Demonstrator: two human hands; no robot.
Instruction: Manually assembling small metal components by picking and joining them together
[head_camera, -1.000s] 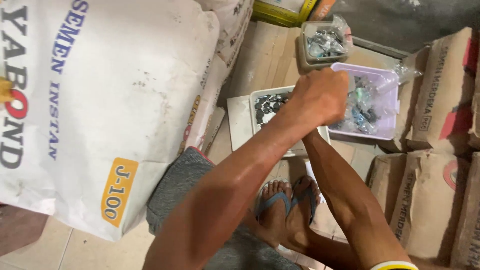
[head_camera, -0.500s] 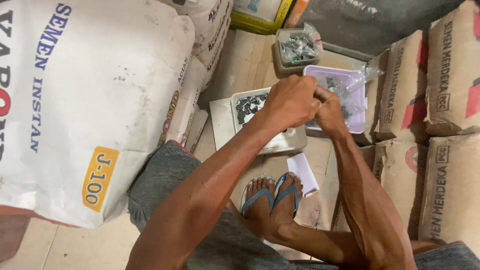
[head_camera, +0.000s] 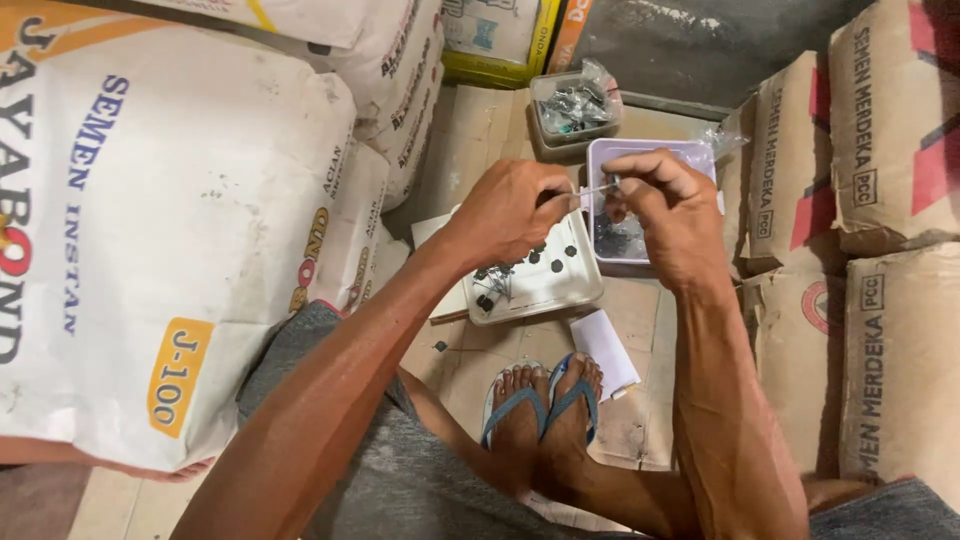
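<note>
Seated on the floor among stacked cement sacks (head_camera: 180, 230), feet in blue sandals (head_camera: 540, 405). Both hands raised over two trays. Left hand (head_camera: 510, 210) closed in a pinch on one end of a thin pale screw (head_camera: 597, 189); right hand (head_camera: 670, 210) closed on the other end, fingertips narrowed around a small dark piece there, too small to identify. Screw held in the air between the two hands, above the gap where the white tray (head_camera: 560, 290) meets the lilac tub (head_camera: 700, 155). Long axis close to level, running left to right across the view, slightly raised toward the right hand. Head or tip end not distinguishable at this size. From the left grip, screw extends rightward; from the right grip, leftward; both hands equally near, each touching its own end. Small dark washers and a few loose screws scattered on the white tray, directly below the left hand. Lilac tub holding a clear bag of dark metal parts, below the right hand. Further clear tub (head_camera: 570, 110) of similar hardware beyond, well apart from both hands. White paper slip (head_camera: 605, 350) on the floor near the feet.
</note>
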